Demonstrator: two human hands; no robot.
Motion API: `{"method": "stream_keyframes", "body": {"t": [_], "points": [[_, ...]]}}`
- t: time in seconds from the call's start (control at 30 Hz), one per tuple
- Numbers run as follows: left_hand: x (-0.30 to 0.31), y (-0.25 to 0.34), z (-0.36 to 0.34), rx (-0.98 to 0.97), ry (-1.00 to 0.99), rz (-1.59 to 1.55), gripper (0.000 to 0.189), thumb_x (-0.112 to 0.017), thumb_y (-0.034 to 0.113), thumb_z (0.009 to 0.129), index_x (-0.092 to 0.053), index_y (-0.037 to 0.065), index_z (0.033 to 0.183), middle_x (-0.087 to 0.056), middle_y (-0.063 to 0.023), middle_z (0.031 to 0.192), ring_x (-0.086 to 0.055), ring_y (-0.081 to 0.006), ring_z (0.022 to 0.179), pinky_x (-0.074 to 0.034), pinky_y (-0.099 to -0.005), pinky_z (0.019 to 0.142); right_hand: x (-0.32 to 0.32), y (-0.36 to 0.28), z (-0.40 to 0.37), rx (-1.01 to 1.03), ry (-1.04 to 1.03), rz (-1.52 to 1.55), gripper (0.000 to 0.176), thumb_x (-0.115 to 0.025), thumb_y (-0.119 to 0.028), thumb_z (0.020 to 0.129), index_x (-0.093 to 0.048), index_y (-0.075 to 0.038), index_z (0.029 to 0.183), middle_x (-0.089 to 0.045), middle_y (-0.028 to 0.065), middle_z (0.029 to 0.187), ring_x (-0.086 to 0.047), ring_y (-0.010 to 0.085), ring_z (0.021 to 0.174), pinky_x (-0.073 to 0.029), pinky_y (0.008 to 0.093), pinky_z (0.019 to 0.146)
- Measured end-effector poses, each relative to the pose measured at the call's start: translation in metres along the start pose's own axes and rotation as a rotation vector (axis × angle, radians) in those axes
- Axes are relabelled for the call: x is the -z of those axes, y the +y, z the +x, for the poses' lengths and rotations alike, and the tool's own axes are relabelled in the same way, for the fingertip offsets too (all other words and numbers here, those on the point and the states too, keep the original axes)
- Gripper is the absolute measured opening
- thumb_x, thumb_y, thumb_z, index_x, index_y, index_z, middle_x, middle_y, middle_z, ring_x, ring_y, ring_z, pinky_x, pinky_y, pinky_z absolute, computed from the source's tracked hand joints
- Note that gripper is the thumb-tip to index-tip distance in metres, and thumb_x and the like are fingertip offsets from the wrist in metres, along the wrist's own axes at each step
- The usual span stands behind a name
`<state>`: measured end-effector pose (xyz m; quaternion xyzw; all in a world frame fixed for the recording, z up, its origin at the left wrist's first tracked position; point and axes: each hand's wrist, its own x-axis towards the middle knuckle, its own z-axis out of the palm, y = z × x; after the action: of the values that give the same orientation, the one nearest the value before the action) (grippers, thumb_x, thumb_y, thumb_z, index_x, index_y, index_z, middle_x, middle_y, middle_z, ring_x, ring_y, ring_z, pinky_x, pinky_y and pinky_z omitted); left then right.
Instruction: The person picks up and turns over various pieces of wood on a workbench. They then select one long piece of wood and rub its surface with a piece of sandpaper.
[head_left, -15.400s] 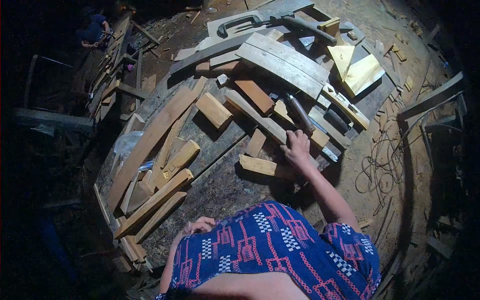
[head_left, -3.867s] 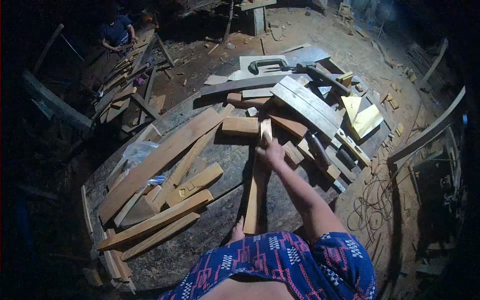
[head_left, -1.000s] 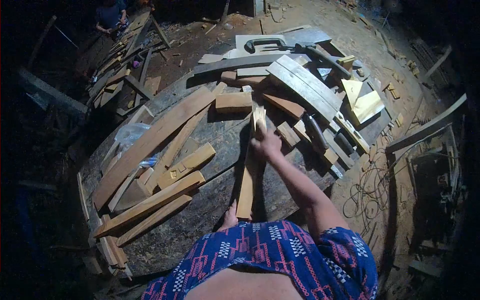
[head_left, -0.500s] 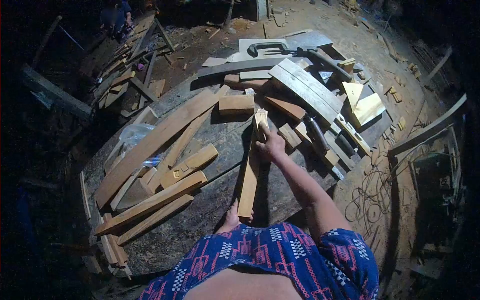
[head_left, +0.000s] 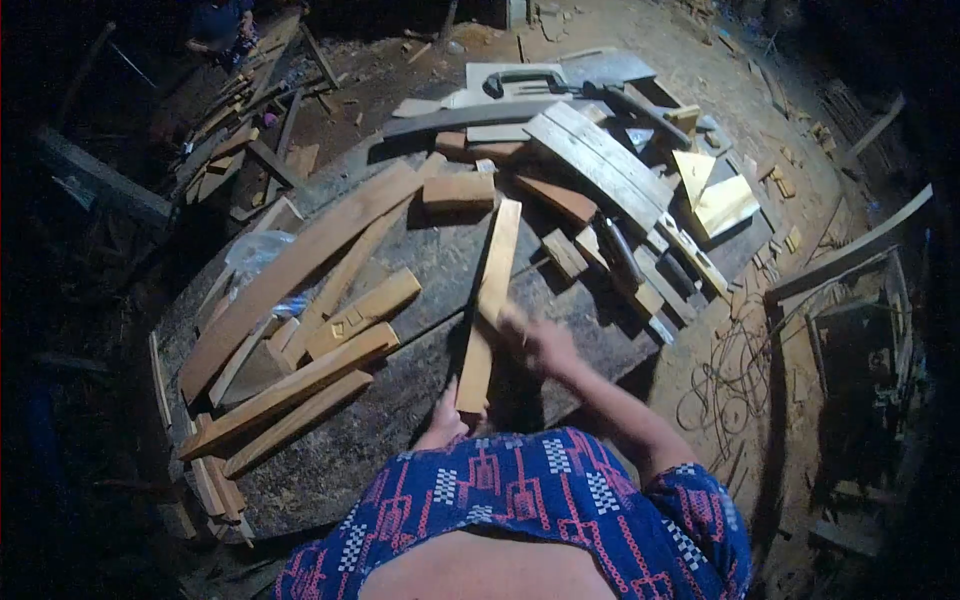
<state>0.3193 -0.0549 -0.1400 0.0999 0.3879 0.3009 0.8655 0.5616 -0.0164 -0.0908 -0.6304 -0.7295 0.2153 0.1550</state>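
Since right hand [head_left: 552, 348] has come off far end of wooden strip [head_left: 501, 250], that end shows bare; right fingers blurred, grip unclear, left hand [head_left: 443, 420] clasping near end.

Two hands [head_left: 548, 348], one gripped strip of wood [head_left: 490, 290].
Left of the grip — two slim sticks [head_left: 300, 422], one notched piece [head_left: 368, 312] with two cut recesses, one long wide board [head_left: 300, 275] and one plastic bag [head_left: 260, 250]. Beyond the grip — one clamp [head_left: 522, 76]; beyond and right, two bright yellow offcuts [head_left: 727, 205]; far beyond and left, one other person [head_left: 217, 28].
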Motion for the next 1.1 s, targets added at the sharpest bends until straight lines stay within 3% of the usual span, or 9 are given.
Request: {"method": "stream_keyframes", "body": {"t": [0.27,0.33,0.4,0.57,0.67,0.87,0.93,1.0,1.1], "points": [[-0.022,0.073,-0.051,-0.254,0.076,0.487,0.044,-0.052,0.038,0.083,-0.048,0.004,0.110,-0.056,-0.0066,0.079,-0.056,-0.0133,0.050,-0.045,-0.0238,0.038,0.047,0.039,-0.037,0.031,0.118,-0.142,0.065,-0.065,-0.019,0.063,-0.040,-0.026,0.123,-0.048,0.0095,0.085,-0.055,0.0286,0.072,-0.046,0.0387,0.059],[-0.029,0.091,-0.057,-0.220,0.126,0.575,0.048,-0.061,0.032,0.077,-0.046,0.003,0.113,-0.054,-0.0094,0.086,-0.058,-0.0191,0.061,-0.048,-0.0298,0.049,0.033,0.059,-0.048,-0.163,0.148,-0.268,0.063,-0.064,-0.018,0.064,-0.041,-0.025,0.122,-0.047,0.0092,0.084,-0.054,0.0273,0.072,-0.045,0.0385,0.057],[-0.041,0.098,-0.064,-0.833,0.356,1.734,0.061,-0.070,0.028,0.067,-0.044,0.002,0.115,-0.050,-0.0136,0.090,-0.055,-0.0259,0.078,-0.047,-0.0363,0.065,0.029,0.069,-0.054,-0.116,0.271,-0.261,0.052,-0.062,-0.020,0.067,-0.048,-0.022,0.116,-0.049,0.0105,0.077,-0.053,0.0292,0.063,-0.044,0.0404,0.053],[-0.049,0.093,-0.070,-0.701,0.557,1.628,0.056,-0.075,0.018,0.057,-0.051,0.000,0.105,-0.047,-0.0148,0.093,-0.049,-0.0305,0.086,-0.042,-0.0366,0.076,0.044,0.040,-0.042,-0.163,0.168,-0.041,0.070,-0.067,-0.022,0.061,-0.038,-0.023,0.125,-0.049,0.0105,0.090,-0.054,0.0282,0.080,-0.046,0.0378,0.065],[-0.051,0.085,-0.069,-0.884,0.565,1.523,0.050,-0.075,0.015,0.057,-0.053,0.000,0.099,-0.051,-0.0146,0.093,-0.051,-0.0308,0.086,-0.043,-0.0366,0.076,0.054,-0.024,-0.021,0.052,0.060,0.119,0.079,-0.071,-0.015,0.056,-0.037,-0.027,0.127,-0.048,0.0104,0.091,-0.053,0.0280,0.083,-0.045,0.0379,0.070],[-0.040,0.070,-0.072,-0.716,0.720,1.370,0.045,-0.072,0.013,0.059,-0.053,0.003,0.099,-0.057,-0.0141,0.090,-0.056,-0.0291,0.086,-0.045,-0.0362,0.075,0.048,-0.098,-0.006,0.539,-0.148,0.095,0.055,-0.057,-0.013,0.067,-0.044,-0.017,0.120,-0.049,0.0118,0.089,-0.052,0.0303,0.080,-0.045,0.0406,0.066],[-0.045,0.071,-0.077,-0.847,0.599,1.307,0.047,-0.071,0.012,0.060,-0.052,0.004,0.101,-0.057,-0.0139,0.091,-0.056,-0.0297,0.087,-0.044,-0.0364,0.076,0.022,-0.046,0.023,0.426,0.036,-0.047,0.048,-0.061,-0.020,0.068,-0.049,-0.017,0.114,-0.051,0.0120,0.086,-0.053,0.0315,0.079,-0.045,0.0400,0.061],[-0.047,0.070,-0.080,-0.855,0.566,1.319,0.051,-0.072,0.012,0.059,-0.050,0.003,0.105,-0.055,-0.0153,0.095,-0.054,-0.0312,0.090,-0.044,-0.0374,0.078,0.068,-0.001,0.082,-0.202,-0.010,0.030,0.036,-0.064,-0.026,0.069,-0.051,-0.002,0.092,-0.055,0.0187,0.086,-0.056,0.0336,0.080,-0.045,0.0423,0.066],[-0.044,0.071,-0.073,-0.876,0.596,1.433,0.055,-0.071,0.010,0.059,-0.047,0.003,0.108,-0.052,-0.0173,0.098,-0.052,-0.0328,0.093,-0.043,-0.0385,0.079,0.086,0.006,0.106,-0.204,0.203,-0.132,0.036,-0.060,-0.025,0.071,-0.052,-0.002,0.097,-0.057,0.0156,0.078,-0.058,0.0321,0.073,-0.047,0.0425,0.061]]}}
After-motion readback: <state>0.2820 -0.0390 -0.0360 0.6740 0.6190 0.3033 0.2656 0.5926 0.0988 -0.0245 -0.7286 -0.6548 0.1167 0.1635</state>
